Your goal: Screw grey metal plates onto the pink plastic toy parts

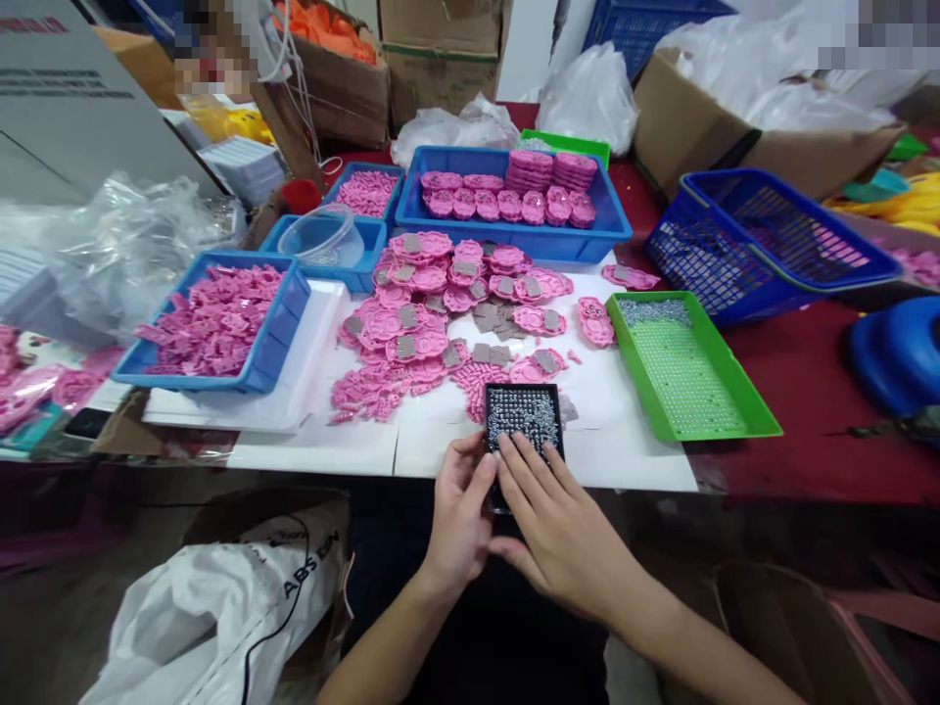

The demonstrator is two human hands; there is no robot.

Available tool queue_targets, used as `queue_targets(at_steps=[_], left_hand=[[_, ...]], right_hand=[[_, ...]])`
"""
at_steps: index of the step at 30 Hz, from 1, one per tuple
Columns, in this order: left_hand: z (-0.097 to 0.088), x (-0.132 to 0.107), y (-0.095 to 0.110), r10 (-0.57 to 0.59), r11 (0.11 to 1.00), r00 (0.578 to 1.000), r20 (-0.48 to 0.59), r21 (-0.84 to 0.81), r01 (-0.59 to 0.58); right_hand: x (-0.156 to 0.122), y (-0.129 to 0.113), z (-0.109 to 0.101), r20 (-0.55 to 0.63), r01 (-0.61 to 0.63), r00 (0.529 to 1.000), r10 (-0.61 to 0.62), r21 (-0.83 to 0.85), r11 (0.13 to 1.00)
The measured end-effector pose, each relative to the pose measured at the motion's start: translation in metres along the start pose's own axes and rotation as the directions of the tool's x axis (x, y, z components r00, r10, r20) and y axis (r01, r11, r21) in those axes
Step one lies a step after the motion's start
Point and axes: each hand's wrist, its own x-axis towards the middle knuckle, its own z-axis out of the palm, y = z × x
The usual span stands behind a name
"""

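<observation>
A small black tray (523, 406) filled with several tiny silver screws sits at the near edge of the white table sheet (632, 431). My left hand (459, 519) grips the tray's near left side with curled fingers. My right hand (558, 529) lies flat over the tray's near end, fingers stretched out and touching the screws. Just beyond the tray lies a heap of pink plastic parts (447, 313), some with grey squares on them.
A green tray (734, 411) with small screws lies to the right. Blue bins (275, 338) (613, 230) of pink parts stand left and behind, with a clear bowl (323, 235). A blue basket (778, 245), cardboard boxes (690, 127) and a white bag (212, 607) surround the table.
</observation>
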Motion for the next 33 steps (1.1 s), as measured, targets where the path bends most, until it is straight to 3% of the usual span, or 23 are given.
queue_targets(at_steps=[5, 9, 16, 19, 24, 27, 30, 33], left_hand=[[0.0, 0.002, -0.001, -0.004, 1.0, 1.0, -0.029, -0.023, 0.003], [0.001, 0.004, -0.002, -0.032, 0.999, 0.999, -0.037, -0.044, 0.031], [0.004, -0.006, 0.002, 0.013, 1.0, 1.0, -0.002, 0.027, -0.013], [0.004, -0.009, 0.001, 0.052, 0.994, 0.999, 0.005, 0.097, -0.052], [-0.001, -0.003, 0.002, 0.01, 1.0, 0.999, -0.047, 0.023, -0.009], [-0.001, -0.003, 0.003, -0.033, 0.999, 0.999, -0.024, -0.01, 0.033], [0.003, -0.007, 0.002, -0.103, 0.993, 0.995, 0.018, -0.051, 0.104], [0.007, -0.01, 0.002, -0.116, 0.991, 0.993, -0.008, -0.073, 0.116]], right_hand=[[0.002, -0.002, 0.0, 0.004, -0.087, 0.996, 0.087, -0.016, 0.996], [-0.001, -0.004, -0.001, 0.032, 0.019, 0.999, -0.02, 0.04, 0.999], [0.022, 0.032, -0.004, -0.025, -0.016, 0.999, 0.02, 0.169, 0.986], [0.027, 0.033, -0.005, -0.035, 0.003, 0.999, 0.003, 0.171, 0.985], [0.005, 0.017, -0.007, 0.014, 0.153, 0.987, -0.157, 0.156, 0.976], [-0.01, 0.022, -0.008, 0.006, 0.215, 0.976, -0.219, 0.166, 0.962], [-0.01, 0.03, -0.007, 0.002, 0.14, 0.99, -0.142, 0.168, 0.976], [-0.005, 0.03, -0.008, 0.014, 0.088, 0.996, -0.092, 0.2, 0.976]])
